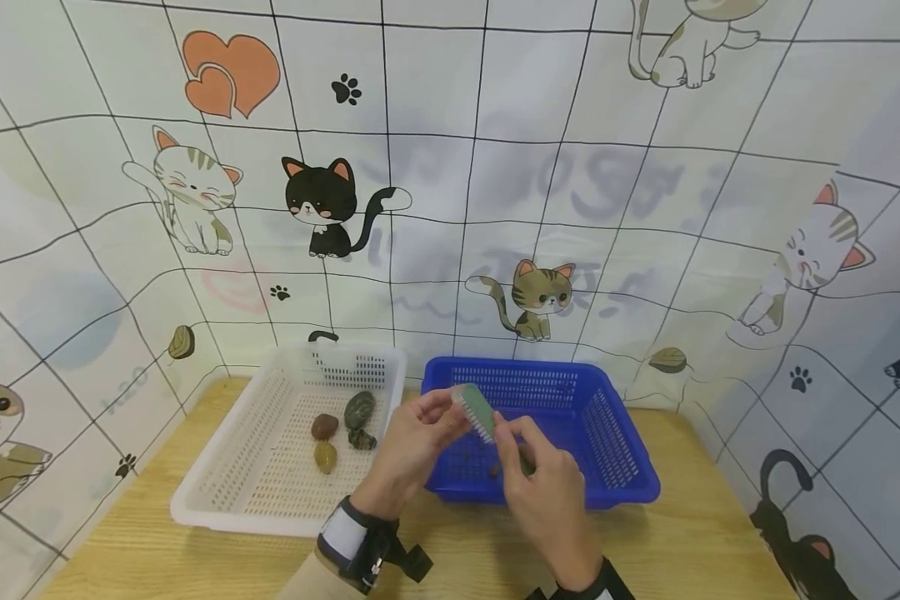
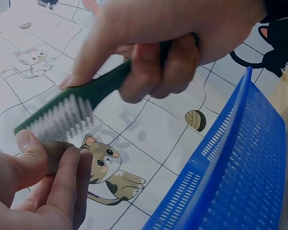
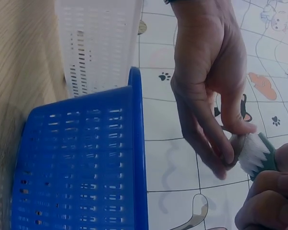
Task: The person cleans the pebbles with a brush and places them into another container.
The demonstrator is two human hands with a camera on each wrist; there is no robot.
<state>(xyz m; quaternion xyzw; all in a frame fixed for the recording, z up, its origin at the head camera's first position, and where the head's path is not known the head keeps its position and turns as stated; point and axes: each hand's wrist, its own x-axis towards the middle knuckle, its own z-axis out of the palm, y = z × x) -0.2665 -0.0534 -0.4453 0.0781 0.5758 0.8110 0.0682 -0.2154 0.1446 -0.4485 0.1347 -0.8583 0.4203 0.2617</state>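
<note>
My left hand [image 1: 403,454] pinches a small brownish stone [image 2: 54,157] between thumb and fingertips. My right hand [image 1: 546,492] grips the handle of a green brush [image 1: 477,408], one finger stretched along its back. White bristles [image 2: 65,117] face the stone and touch its top. Both hands are raised above the near side of the blue basket [image 1: 637,467]. In the right wrist view, the stone [image 3: 236,146] is partly hidden by the left fingers and the bristles.
Left of the blue basket stands a white basket [image 1: 213,475] with several stones, among them a reddish-brown one [image 1: 325,427], a yellow one [image 1: 326,457] and a dark green one [image 1: 359,410]. Small dark pieces [image 1: 495,471] lie in the blue basket. A cat-patterned sheet hangs behind the wooden table [image 1: 690,517].
</note>
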